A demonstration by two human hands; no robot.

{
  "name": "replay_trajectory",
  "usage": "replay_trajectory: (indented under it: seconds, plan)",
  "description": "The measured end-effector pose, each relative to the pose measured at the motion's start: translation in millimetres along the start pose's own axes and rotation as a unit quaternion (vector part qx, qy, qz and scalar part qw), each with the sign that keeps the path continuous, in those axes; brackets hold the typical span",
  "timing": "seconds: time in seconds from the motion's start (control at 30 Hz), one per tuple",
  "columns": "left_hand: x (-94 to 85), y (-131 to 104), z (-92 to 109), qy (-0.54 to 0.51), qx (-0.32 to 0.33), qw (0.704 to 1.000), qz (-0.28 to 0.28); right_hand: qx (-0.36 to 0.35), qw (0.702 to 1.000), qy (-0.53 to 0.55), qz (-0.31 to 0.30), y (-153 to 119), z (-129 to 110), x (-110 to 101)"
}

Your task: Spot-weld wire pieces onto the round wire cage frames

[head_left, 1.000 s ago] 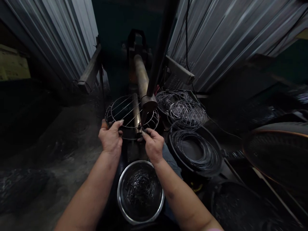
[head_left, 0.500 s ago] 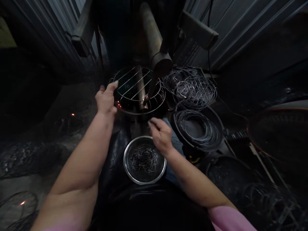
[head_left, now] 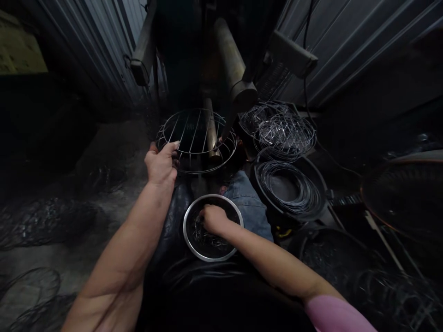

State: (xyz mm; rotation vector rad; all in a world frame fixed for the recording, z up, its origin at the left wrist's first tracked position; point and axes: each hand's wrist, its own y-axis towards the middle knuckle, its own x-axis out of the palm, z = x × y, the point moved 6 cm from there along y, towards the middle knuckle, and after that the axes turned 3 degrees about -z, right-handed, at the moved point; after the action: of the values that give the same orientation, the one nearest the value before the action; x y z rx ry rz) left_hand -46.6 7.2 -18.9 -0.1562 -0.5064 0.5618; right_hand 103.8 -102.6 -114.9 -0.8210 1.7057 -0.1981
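Observation:
My left hand (head_left: 162, 160) is closed round the left edge of a round wire rack (head_left: 197, 152), thumb on top. The rack has two rings joined by thin cross bars and sits around a short metal cylinder (head_left: 212, 131). A pointed electrode (head_left: 226, 131) comes down close to the cylinder's end. My right hand (head_left: 213, 218) is inside a shiny metal bowl (head_left: 187, 240), its curled fingers down among short wire pieces (head_left: 212, 240). What those fingertips hold, if anything, is hidden. The bowl rests on my lap, over a dark apron.
A thick metal arm (head_left: 230, 55) juts toward me above the rack. On the right, wire racks (head_left: 287, 133) lie stacked behind a black tub (head_left: 321, 184) of coiled wire rings (head_left: 308, 203). A cable (head_left: 305, 87) hangs there. Wire pieces (head_left: 51, 221) lie on the left floor.
My right hand has dropped from between rack and bowl into the bowl's wire pieces. The rack has turned in my left hand's grip, and the orange sparks are gone.

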Motion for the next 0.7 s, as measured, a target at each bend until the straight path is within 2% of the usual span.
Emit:
replay_trajectory:
  seconds: [0.07,0.13,0.23,0.33,0.43,0.53,0.6,0.7]
  plan:
    - [1.5,0,2,-0.011,0.012,1.0,-0.001,-0.007,0.999,0.04,0.006,-7,11,-7]
    - [2.9,0,4,-0.022,0.027,0.999,-0.002,-0.007,0.989,0.151,0.005,-14,26,-12]
    - [5.7,-2,3,-0.04,0.035,0.998,-0.015,0.025,0.931,0.364,0.027,-29,53,-17]
    - [10.0,-4,-4,-0.054,0.028,0.998,-0.031,0.056,0.869,0.487,0.063,-45,73,-24]
    - [14.2,-6,-12,-0.056,0.014,0.998,-0.022,0.05,0.822,0.561,0.08,-58,80,-34]
    - [20.3,-8,-17,-0.052,0.006,0.998,-0.02,0.023,0.79,0.607,0.081,-64,78,-42]
    - [23.3,-9,-19,-0.052,0.004,0.998,-0.019,0.017,0.779,0.623,0.067,-64,75,-41]
    - [24.8,-10,-21,-0.055,0.002,0.998,-0.017,0.047,0.786,0.614,0.052,-62,77,-32]
